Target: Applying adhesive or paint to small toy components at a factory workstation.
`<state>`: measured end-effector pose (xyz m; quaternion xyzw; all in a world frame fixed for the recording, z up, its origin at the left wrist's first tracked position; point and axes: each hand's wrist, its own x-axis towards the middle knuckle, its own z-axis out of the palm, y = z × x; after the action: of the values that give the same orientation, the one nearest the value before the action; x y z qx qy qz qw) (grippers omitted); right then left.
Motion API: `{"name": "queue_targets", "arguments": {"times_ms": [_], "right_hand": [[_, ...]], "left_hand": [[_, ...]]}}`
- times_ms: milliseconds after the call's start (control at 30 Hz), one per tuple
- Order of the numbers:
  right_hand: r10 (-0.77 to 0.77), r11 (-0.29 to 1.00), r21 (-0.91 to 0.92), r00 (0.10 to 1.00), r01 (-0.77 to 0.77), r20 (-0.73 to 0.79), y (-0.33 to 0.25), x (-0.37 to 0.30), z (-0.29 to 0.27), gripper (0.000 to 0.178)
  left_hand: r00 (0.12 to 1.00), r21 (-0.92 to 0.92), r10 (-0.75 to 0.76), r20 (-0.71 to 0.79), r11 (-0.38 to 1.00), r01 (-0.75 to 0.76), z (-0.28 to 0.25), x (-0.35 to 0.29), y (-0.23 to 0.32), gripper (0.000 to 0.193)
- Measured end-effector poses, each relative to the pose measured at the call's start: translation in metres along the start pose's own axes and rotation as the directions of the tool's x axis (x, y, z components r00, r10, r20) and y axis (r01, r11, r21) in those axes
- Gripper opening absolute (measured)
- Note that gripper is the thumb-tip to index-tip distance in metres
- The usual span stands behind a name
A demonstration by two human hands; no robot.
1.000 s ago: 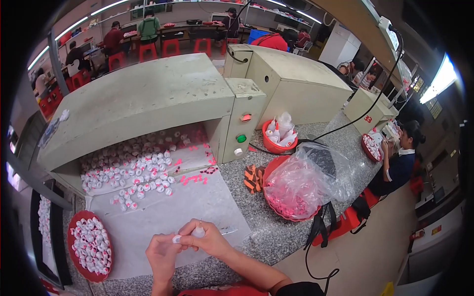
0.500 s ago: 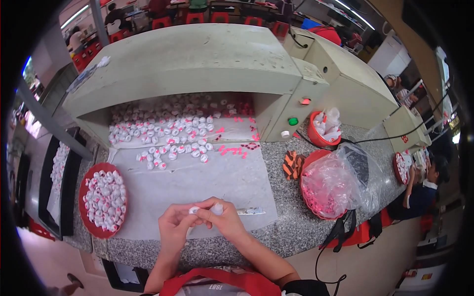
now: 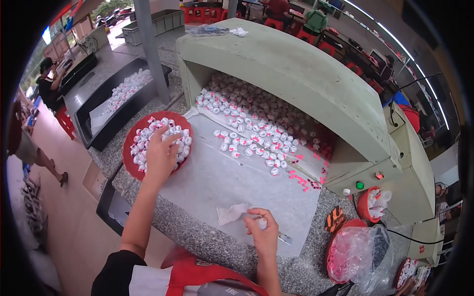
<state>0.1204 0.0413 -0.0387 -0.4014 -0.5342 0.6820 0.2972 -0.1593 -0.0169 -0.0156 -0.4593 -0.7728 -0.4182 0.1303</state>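
My left hand [image 3: 162, 153] reaches over a red scalloped basket [image 3: 129, 165], its fingers apart and touching or just above the small round white pieces [image 3: 186, 140] with pink parts that fill it. No piece shows clearly in its grip. Lower right of it, over the white sheet [image 3: 197, 180], my right hand [image 3: 265, 234] is closed around a small white squeeze bottle [image 3: 261, 223], mostly hidden by the fingers. Beside that hand lies a crumpled white cloth [image 3: 231, 213]. More white pieces [image 3: 259, 140] spread across the sheet and into the opening of a pale green machine [image 3: 276, 59].
Small pink parts [image 3: 298, 180] lie by the machine's opening. At right stand an orange tub [image 3: 368, 204] of white bottles and a plastic-covered red basket [image 3: 340, 251]. A black tray [image 3: 101, 135] and a grey post [image 3: 153, 54] are at left. Other people sit farther off.
The view has turned left. My left hand has left my right hand and the white piece between them, and moved over to the red basket. The bottle stays in my right hand.
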Motion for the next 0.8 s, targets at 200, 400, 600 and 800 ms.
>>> {"name": "queue_targets", "arguments": {"times_ms": [200, 400, 600, 800], "right_hand": [[-0.096, 0.991, -0.088, 0.994, 0.100, 0.056, -0.006, -0.018, 0.003, 0.028], [-0.190, 0.935, -0.311, 0.981, 0.168, -0.042, 0.007, -0.026, -0.037, 0.039], [-0.157, 0.975, 0.147, 0.985, 0.165, -0.064, -0.027, -0.016, -0.037, 0.034], [-0.427, 0.904, -0.189, 0.807, 0.383, -0.407, -0.058, -0.045, -0.035, 0.024]], "left_hand": [[0.943, 0.210, -0.103, 0.317, 0.977, 0.036, 0.109, 0.010, 0.019, 0.024], [0.853, -0.492, -0.244, 0.461, 0.730, 0.474, 0.095, -0.011, 0.029, 0.033], [0.656, -0.650, -0.071, 0.751, -0.249, 0.718, 0.037, -0.055, 0.102, 0.032], [0.701, -0.689, -0.052, 0.711, 0.150, 0.709, 0.035, -0.058, 0.153, 0.030]]}}
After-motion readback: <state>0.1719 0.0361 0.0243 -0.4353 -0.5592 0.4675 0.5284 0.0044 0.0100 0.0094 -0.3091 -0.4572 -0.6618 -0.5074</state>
